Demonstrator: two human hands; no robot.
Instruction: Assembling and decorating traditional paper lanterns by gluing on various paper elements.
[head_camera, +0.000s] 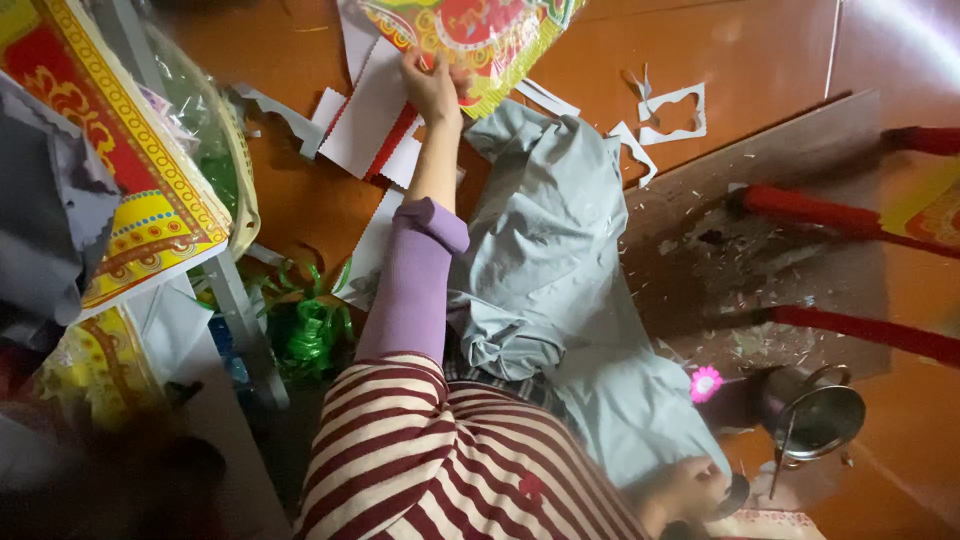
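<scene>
Left hand: the left hand is stretched far forward on a purple-sleeved arm; its fingers pinch the lower edge of a decorated paper sheet.
Decorated paper sheet: yellow, red and green with a printed border; it lies at the top of the view over the brown floor; its long axis runs roughly left to right, and the gripped edge points back toward the person; the far part is cut off by the frame.
Beside it: white paper pieces with red zigzag edges lie just left of the hand, slanted on the floor; white offcuts lie to the right, apart.
Right hand: the right hand sits low by the grey trouser leg; whether its fingers are clenched or released I cannot tell; it seems to touch a dark object, mostly hidden.
Nearby: a small metal bowl just right of that hand; a pink flower-shaped thing above it; green ribbon left of the arm.
</scene>
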